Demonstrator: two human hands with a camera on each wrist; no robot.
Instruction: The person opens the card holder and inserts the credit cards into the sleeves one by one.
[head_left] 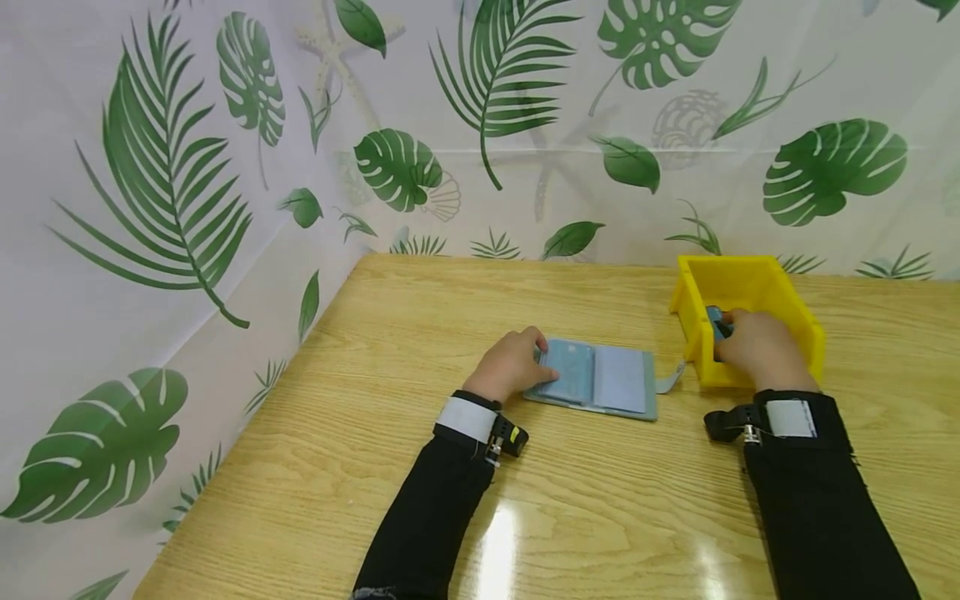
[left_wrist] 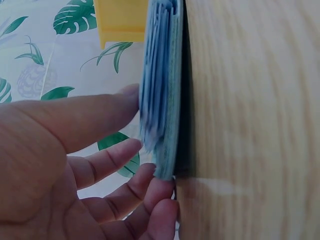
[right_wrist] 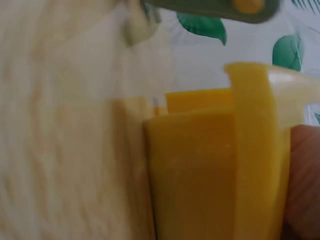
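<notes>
A light blue card holder (head_left: 572,372) lies open on the table, with a white inner panel on its right half and a strap at its right edge. My left hand (head_left: 510,364) grips its left edge, thumb against the stacked clear sleeves (left_wrist: 159,75) and other fingers at the cover's edge. My right hand (head_left: 767,343) is inside the yellow bin (head_left: 806,312), fingers bent round a small blue and black object (head_left: 717,320). Its kind cannot be made out. In the right wrist view the bin's wall (right_wrist: 200,170) hides most of that hand.
The wooden table (head_left: 600,508) reaches to a leaf-patterned cloth (head_left: 517,208) at the back and left. The bin stands at the back right, just right of the card holder's strap (head_left: 670,380). A blurred dark green piece (right_wrist: 225,7) crosses the top of the right wrist view.
</notes>
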